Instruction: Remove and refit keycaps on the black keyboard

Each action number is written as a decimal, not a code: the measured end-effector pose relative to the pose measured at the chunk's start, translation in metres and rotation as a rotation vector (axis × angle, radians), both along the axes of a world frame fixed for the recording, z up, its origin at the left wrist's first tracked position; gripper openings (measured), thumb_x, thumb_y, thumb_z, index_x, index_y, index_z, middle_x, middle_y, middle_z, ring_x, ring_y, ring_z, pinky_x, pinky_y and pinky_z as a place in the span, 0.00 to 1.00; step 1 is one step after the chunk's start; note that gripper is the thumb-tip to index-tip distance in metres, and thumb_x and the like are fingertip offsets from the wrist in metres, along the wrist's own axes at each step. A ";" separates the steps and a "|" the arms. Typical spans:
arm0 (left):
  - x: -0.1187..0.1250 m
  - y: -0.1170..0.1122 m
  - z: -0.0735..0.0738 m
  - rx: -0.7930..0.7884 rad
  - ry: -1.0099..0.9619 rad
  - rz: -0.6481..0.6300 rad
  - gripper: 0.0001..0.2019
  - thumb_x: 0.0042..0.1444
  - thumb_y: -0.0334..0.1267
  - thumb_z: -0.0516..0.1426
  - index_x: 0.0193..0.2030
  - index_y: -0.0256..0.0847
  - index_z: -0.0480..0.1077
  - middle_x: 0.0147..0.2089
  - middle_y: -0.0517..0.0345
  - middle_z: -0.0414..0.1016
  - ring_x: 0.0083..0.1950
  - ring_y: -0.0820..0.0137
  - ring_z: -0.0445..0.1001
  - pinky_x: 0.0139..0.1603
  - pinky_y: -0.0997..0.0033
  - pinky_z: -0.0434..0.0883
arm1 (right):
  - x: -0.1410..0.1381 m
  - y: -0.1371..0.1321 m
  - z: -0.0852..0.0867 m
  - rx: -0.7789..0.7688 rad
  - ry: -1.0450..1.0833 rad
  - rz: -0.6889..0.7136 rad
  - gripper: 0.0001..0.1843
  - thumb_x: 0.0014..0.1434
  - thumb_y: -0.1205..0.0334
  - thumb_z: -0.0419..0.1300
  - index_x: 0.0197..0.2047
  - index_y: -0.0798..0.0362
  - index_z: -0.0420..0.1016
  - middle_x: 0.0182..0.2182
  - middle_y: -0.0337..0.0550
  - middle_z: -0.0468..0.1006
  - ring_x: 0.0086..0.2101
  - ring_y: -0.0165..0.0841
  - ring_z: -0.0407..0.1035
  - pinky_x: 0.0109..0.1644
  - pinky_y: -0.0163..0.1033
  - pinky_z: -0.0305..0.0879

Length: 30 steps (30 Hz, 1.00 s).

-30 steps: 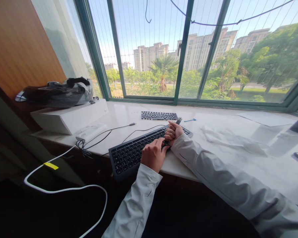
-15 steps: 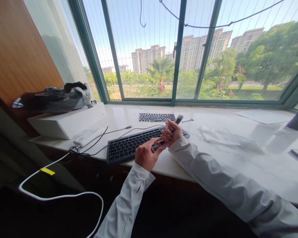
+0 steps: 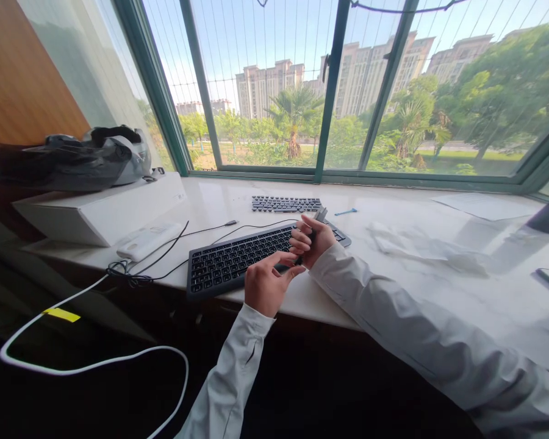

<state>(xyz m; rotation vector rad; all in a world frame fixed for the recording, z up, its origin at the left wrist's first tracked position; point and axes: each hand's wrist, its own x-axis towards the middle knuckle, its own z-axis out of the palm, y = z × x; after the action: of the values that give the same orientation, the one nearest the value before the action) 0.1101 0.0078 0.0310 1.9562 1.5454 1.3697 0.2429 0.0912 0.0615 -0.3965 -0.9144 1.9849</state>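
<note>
A black keyboard (image 3: pixel 229 261) lies at the front edge of the white counter, its rows of dark squares outlined in light. Over its right end my right hand (image 3: pixel 318 241) is closed around a slim dark grey object (image 3: pixel 321 214), whose tip sticks out above the fist; its kind I cannot make out. My left hand (image 3: pixel 266 283) is just below, thumb and forefinger pinching at the lower end of that object. Most of the object is hidden by the fingers. Behind the keyboard lie rows of black keycaps (image 3: pixel 286 203), set out in keyboard order.
A small blue tool (image 3: pixel 346 212) lies to the right of the keycaps. At left are a white box (image 3: pixel 105 210) with a black bag (image 3: pixel 68 161) on it, a white power strip (image 3: pixel 147 241) and tangled black cables (image 3: pixel 130 274). Clear plastic (image 3: pixel 421 253) lies at right.
The view has tilted down and shifted slightly. My right fingers have loosened a little around the slim object, and its tip shows less above the fist. My left hand stays at its lower end.
</note>
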 end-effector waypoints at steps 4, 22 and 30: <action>-0.001 0.003 -0.001 0.017 0.066 0.024 0.14 0.49 0.48 0.65 0.40 0.46 0.75 0.42 0.62 0.79 0.23 0.78 0.70 0.36 0.74 0.69 | 0.000 0.004 -0.004 -0.086 -0.018 -0.046 0.23 0.55 0.52 0.57 0.21 0.50 0.46 0.12 0.31 0.48 0.16 0.27 0.47 0.21 0.33 0.50; -0.007 -0.013 -0.007 -0.038 0.269 0.134 0.10 0.57 0.49 0.59 0.42 0.49 0.75 0.39 0.62 0.77 0.28 0.73 0.71 0.33 0.72 0.64 | 0.025 0.013 0.027 0.177 -0.094 -0.297 0.21 0.55 0.52 0.58 0.22 0.50 0.49 0.13 0.29 0.49 0.16 0.26 0.48 0.24 0.33 0.58; -0.001 -0.022 -0.009 -0.090 0.405 0.165 0.10 0.53 0.47 0.62 0.41 0.51 0.76 0.40 0.62 0.77 0.38 0.68 0.75 0.35 0.71 0.65 | 0.024 0.026 0.019 0.060 -0.518 -0.128 0.19 0.51 0.51 0.62 0.24 0.50 0.56 0.11 0.27 0.50 0.14 0.23 0.44 0.14 0.29 0.43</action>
<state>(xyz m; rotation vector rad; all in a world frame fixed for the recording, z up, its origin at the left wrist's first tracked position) 0.1088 -0.0144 0.0222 2.1869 1.9461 0.9761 0.2670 0.1171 0.0802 -0.9385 -1.2277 1.7599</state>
